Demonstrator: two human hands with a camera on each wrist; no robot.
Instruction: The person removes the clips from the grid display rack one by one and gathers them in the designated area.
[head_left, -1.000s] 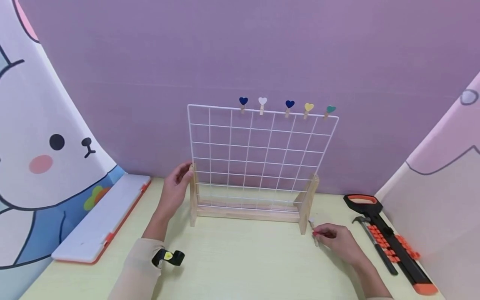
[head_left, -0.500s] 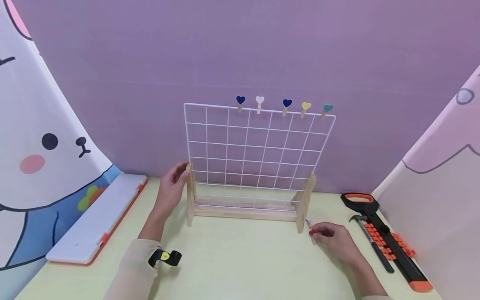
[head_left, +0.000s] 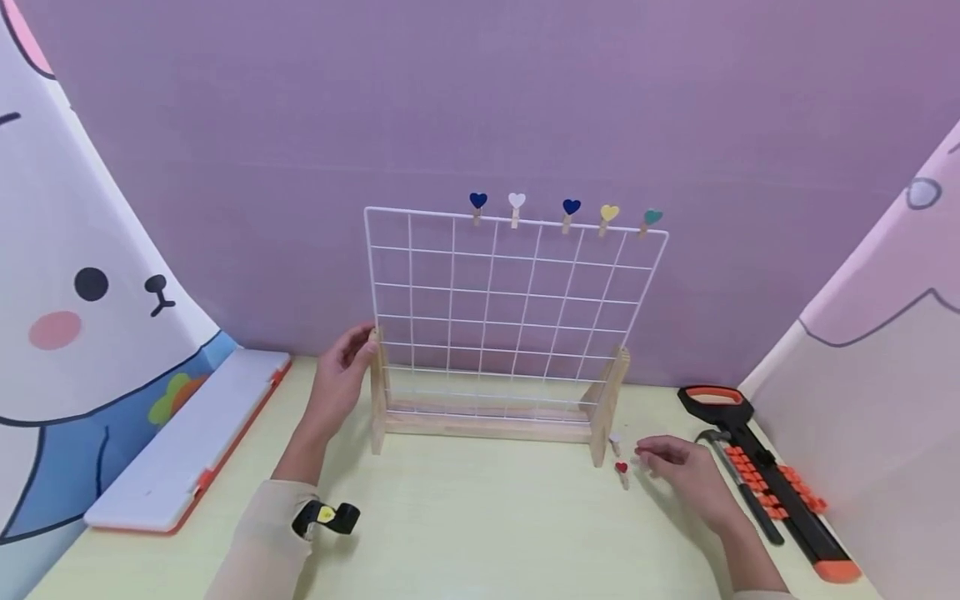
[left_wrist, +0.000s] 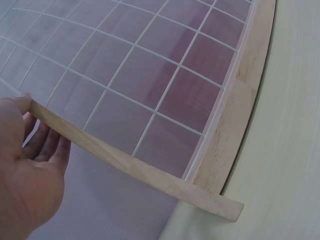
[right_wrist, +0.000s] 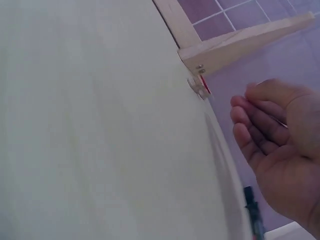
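Note:
A white wire grid [head_left: 517, 292] stands upright in a wooden stand [head_left: 487, 427]. Along its top edge sit several small heart clothespins in blue, white, yellow and green, such as the yellow one [head_left: 609, 214]. My left hand [head_left: 337, 379] pinches the top of the stand's left upright [left_wrist: 125, 162] between thumb and fingers. On the table by the stand's right foot lie a red heart clothespin [head_left: 622, 468] and a pale heart clothespin [head_left: 616, 439]. Just right of them hovers my right hand [head_left: 686, 479], fingers loosely bent; the right wrist view shows nothing held in it.
At the right lie a black and orange handsaw [head_left: 798, 500] and a hammer [head_left: 750, 492] beside it. A long white case with a red edge [head_left: 198, 442] lies at the left. A purple backdrop [head_left: 450, 100] rises behind the grid.
My right hand has let go of the red heart clothespin and moved a little right, leaving it on the table. The left hand keeps its grip on the stand.

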